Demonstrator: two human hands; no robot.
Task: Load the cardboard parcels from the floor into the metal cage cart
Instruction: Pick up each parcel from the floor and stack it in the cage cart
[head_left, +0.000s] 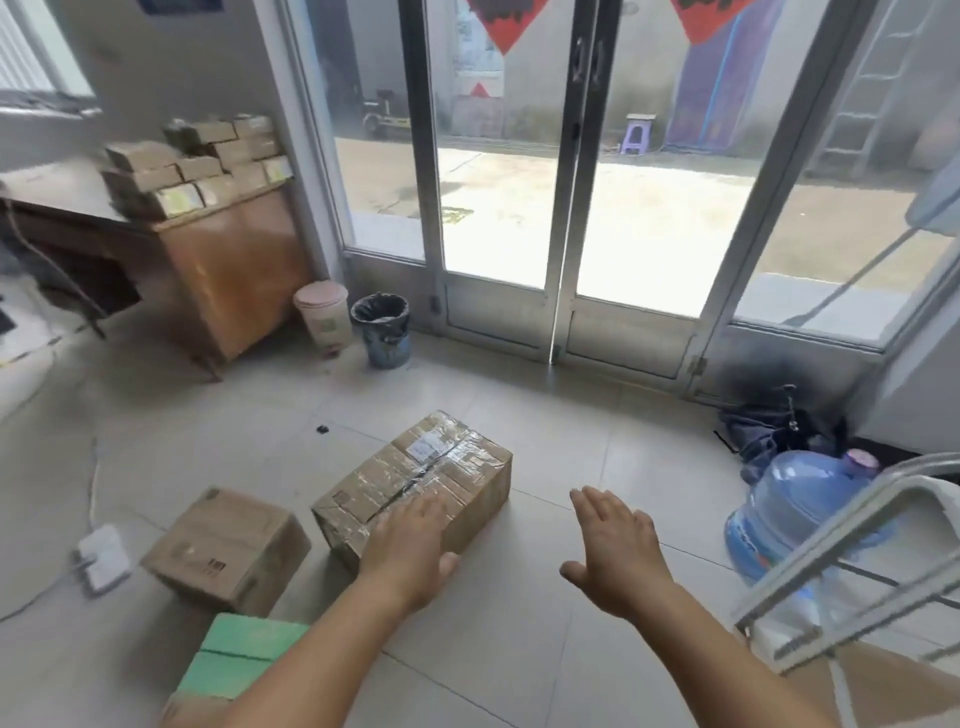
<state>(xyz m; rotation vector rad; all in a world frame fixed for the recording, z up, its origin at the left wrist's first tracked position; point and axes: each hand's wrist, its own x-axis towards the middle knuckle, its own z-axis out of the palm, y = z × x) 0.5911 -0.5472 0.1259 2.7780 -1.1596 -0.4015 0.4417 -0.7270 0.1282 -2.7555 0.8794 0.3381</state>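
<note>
A long taped cardboard parcel (415, 475) with a white label lies on the tiled floor in front of me. My left hand (410, 551) is spread flat over its near end, fingers apart, gripping nothing. My right hand (615, 551) hovers open above the floor to the right of that parcel, apart from it. A smaller plain cardboard parcel (228, 548) sits to the left. A green-topped box (234, 657) lies nearer to me, partly hidden by my left forearm. The metal cage cart (831, 577) shows its grey frame at the right edge.
A blue water jug (789, 504) stands behind the cart frame, with a dark bag (769, 431) near the glass doors (566, 208). A wooden desk (223, 260) stacked with small boxes is at the left, two bins (379, 327) beside it. A white adapter (101, 558) with cable lies on the floor.
</note>
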